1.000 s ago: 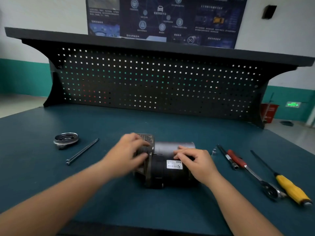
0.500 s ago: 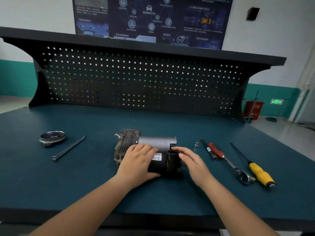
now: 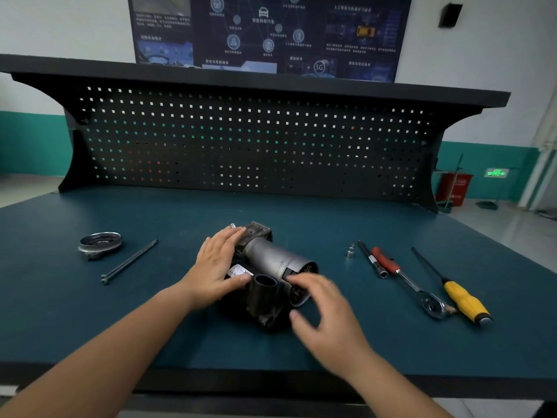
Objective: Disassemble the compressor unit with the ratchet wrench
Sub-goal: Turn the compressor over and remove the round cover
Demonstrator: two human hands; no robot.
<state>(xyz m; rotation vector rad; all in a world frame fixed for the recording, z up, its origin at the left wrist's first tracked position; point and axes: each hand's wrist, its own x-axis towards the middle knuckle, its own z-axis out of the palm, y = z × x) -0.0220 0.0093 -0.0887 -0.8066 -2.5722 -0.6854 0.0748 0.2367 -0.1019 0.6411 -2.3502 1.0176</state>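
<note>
Lying slantwise mid-table [image 3: 90,327], the compressor [image 3: 272,257] is covered by the left hand [image 3: 217,267], laid flat with fingers straight and together. Its near end is met by the right hand [image 3: 325,312], fingers spread and blurred. The ratchet wrench [image 3: 407,285] is seen well to the right, between a black bar [image 3: 370,260] and a yellow screwdriver [image 3: 464,300]. A metal ring [image 3: 101,244] and long bolt [image 3: 129,262] are seen on the left.

I can read only "5G" on the wall poster [image 3: 268,34]; the white label [image 3: 239,271] on the compressor unit [image 3: 271,259] is too blurred.
</note>
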